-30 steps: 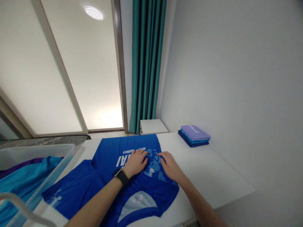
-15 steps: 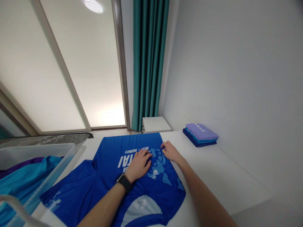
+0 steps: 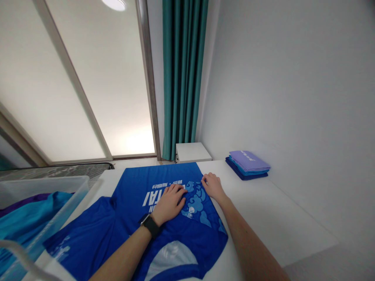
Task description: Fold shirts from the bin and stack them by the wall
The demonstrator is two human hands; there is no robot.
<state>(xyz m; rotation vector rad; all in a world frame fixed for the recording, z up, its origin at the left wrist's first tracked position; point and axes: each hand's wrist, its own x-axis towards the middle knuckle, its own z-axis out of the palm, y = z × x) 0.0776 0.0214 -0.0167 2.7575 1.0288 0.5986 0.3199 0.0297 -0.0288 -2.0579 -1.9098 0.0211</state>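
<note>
A blue T-shirt [image 3: 131,224] with white lettering lies spread on the white table, its neck opening towards me. Its right sleeve, with a light blue pattern, is folded inward over the body, while the left sleeve stretches out sideways. My left hand [image 3: 170,203], a black watch on its wrist, rests on the shirt's middle beside the folded sleeve, fingers extended. At the shirt's right edge, my right hand [image 3: 213,186] has its fingers bent and drawn together on the fabric. Its fingertips are partly hidden.
A stack of folded clothes [image 3: 248,166], purple on top, sits at the table's [image 3: 263,210] back right by the wall. On the left stands a clear plastic bin [image 3: 70,203] holding turquoise and purple clothes. Behind the table are a small white cabinet [image 3: 193,152] and a green curtain [image 3: 183,78].
My right hand's fingers have drawn closer together at the shirt's edge. My left hand stays on the shirt's middle. The whole view has shifted slightly.
</note>
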